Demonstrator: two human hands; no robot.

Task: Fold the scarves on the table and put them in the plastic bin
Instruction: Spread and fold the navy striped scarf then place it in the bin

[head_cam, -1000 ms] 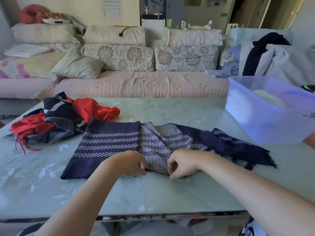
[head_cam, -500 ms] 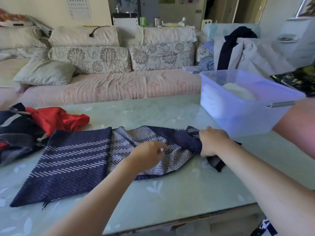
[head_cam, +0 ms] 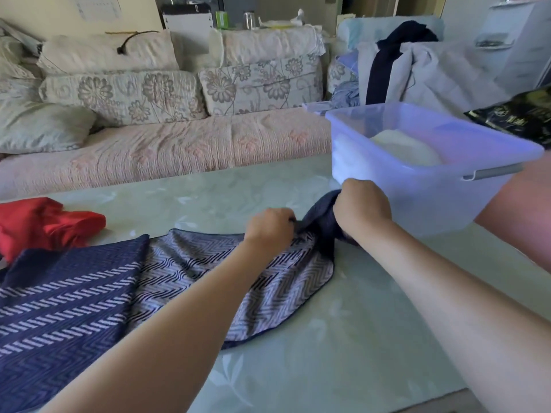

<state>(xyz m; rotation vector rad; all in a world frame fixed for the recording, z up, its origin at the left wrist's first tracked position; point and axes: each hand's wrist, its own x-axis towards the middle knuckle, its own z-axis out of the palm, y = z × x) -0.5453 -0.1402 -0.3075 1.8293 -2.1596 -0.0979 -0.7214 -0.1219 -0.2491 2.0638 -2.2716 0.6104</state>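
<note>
Navy herringbone scarf [head_cam: 89,293] lies on the counter [head_cam: 328,353] from 9 toward 1 o'clock, just short of the plastic bin [head_cam: 417,198] at 2 o'clock. Left hand [head_cam: 269,228] and right hand [head_cam: 362,204] each grip its bunched end. Fabric judged soft, light and limp; best held at the corners.

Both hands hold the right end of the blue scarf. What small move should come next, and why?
Probably carry that end leftward over the flat striped part. The left hand and right hand both grip the bunched end of the blue scarf, whose rest lies spread open on the table.
</note>
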